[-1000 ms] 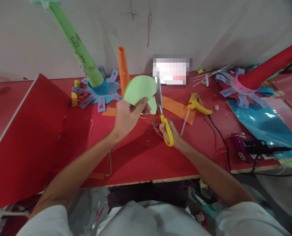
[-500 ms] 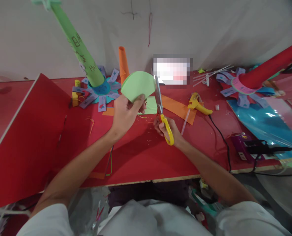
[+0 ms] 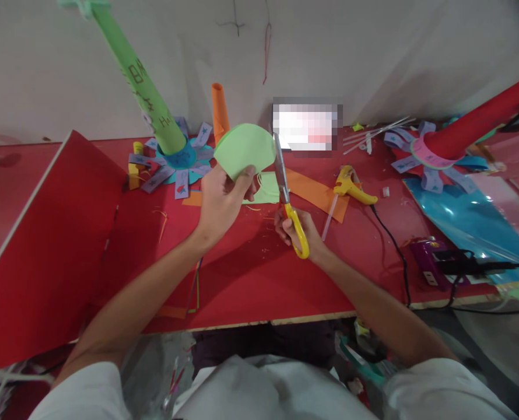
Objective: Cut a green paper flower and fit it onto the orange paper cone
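Observation:
My left hand (image 3: 227, 195) pinches a light green folded paper piece (image 3: 246, 149), rounded along its top, between thumb and fingers. In my right hand (image 3: 297, 227) is a pair of scissors (image 3: 295, 224) with yellow handles, its long metal blades pointing up. The blades look closed, and their upper part is at the right edge of the green paper; I cannot tell whether they touch. Below and behind the paper, a light green sheet (image 3: 268, 189) lies on the red table (image 3: 242, 280). An orange paper strip (image 3: 309, 189) lies just right of the scissors.
A yellow glue gun (image 3: 353, 185) with a black cord rests at right. Decorated paper tubes, one green (image 3: 146, 87) and one red (image 3: 482, 125), stand on either side. An orange paper cone (image 3: 220, 111) stands behind. A red board (image 3: 53, 239) rises at left; a blurred screen (image 3: 305, 125) leans at the wall.
My left hand and the green paper have shifted very slightly up and left. The right hand and scissors have barely moved.

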